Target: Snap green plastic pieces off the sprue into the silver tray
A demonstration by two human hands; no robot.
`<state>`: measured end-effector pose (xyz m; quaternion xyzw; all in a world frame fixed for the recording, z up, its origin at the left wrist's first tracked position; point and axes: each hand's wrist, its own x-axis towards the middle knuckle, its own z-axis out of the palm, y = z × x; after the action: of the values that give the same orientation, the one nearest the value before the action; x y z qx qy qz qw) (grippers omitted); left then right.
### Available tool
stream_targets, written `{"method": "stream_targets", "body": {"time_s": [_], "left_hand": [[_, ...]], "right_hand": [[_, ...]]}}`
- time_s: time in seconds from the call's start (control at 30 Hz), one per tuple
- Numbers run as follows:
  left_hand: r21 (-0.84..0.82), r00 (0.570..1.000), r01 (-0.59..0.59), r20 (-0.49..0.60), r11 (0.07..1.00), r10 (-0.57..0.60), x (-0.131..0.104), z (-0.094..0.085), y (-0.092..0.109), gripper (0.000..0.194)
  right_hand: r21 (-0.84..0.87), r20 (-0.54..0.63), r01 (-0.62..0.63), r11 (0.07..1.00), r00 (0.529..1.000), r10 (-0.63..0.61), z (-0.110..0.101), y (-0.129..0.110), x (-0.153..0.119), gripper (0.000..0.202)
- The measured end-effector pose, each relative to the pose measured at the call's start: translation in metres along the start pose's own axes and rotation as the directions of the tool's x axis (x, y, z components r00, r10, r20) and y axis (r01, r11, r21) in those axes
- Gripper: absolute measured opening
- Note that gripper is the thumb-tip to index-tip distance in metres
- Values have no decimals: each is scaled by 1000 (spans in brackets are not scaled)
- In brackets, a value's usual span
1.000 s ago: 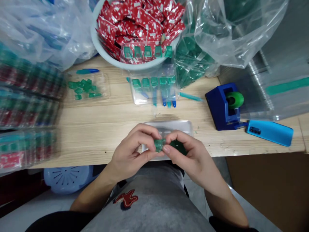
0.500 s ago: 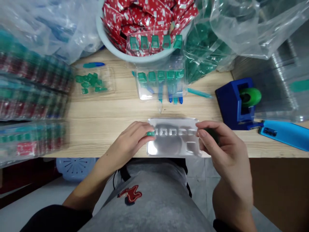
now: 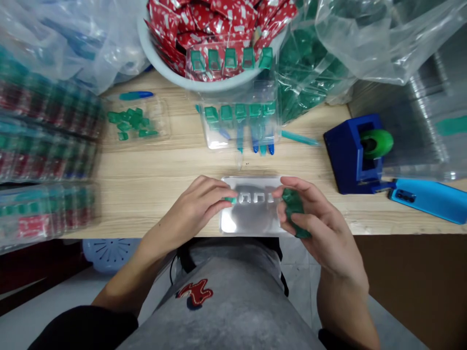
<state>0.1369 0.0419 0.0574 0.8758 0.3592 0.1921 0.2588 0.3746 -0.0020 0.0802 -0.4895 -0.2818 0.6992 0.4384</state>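
A clear plastic blister tray [image 3: 251,221] with a row of small square pockets lies at the table's front edge, in front of me. My left hand [image 3: 199,201] is at its left end, thumb and fingertips pinched round a small green plastic piece [image 3: 230,200] by the leftmost pocket. Over the tray's right end, my right hand [image 3: 324,223] curls around a clump of green plastic pieces [image 3: 295,211], hiding the pockets there. The pockets visible between the hands hold nothing green.
Behind stand a filled tray with green pieces [image 3: 241,113] and a bowl [image 3: 164,68] of red dotted packets. Loose green pieces [image 3: 127,121] lie left, near stacked packs [image 3: 47,155]. A blue tape dispenser [image 3: 343,155] and blue phone [image 3: 430,199] are right.
My right hand has moved left and turned, so the green pieces in it now show. My left hand stays at the tray's left end. The view has shifted slightly.
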Motion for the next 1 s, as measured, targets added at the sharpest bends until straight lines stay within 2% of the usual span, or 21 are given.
{"method": "stream_targets", "body": {"time_s": [0.13, 0.2, 0.4, 0.5, 0.57, 0.63, 0.7, 0.87, 0.93, 1.0], "left_hand": [[157, 1000, -22, 11, 987, 21, 1, 3, 1, 15], [174, 1000, -26, 9, 984, 25, 2, 3, 2, 17], [-38, 984, 32, -174, 999, -39, 6, -5, 25, 25], [-79, 991, -10, -135, 997, -1, 13, -5, 38, 25], [-92, 994, -26, -112, 995, 16, 17, -4, 42, 25], [-117, 991, -43, -134, 992, 27, 19, -2, 41, 19], [-151, 985, -57, -173, 987, 31, 19, -2, 39, 14], [-217, 974, -56, -225, 975, 5, 15, -3, 39, 16], [-268, 958, -13, -281, 963, -65, 14, 1, 40, 16], [-364, 922, 33, -349, 931, -169, 13, 9, 42, 15]], "right_hand": [[33, 41, -31, 999, 999, 30, 7, 4, 4, 39], [60, 69, -26, 998, 997, 22, 11, 6, 4, 42], [104, 207, 14, 994, 978, -35, 21, 10, -1, 59], [15, 221, 92, 996, 971, -93, 24, 10, -6, 67], [-35, 234, 128, 991, 965, -117, 25, 10, -8, 70], [-59, 244, 145, 988, 962, -126, 26, 11, -10, 71], [-69, 228, 145, 987, 966, -126, 26, 12, -9, 64], [-109, 141, 145, 983, 982, -129, 24, 13, -4, 24], [-108, 109, 151, 983, 984, -139, 25, 13, -1, 18], [-58, 83, 134, 989, 988, -129, 26, 15, 1, 17]]}}
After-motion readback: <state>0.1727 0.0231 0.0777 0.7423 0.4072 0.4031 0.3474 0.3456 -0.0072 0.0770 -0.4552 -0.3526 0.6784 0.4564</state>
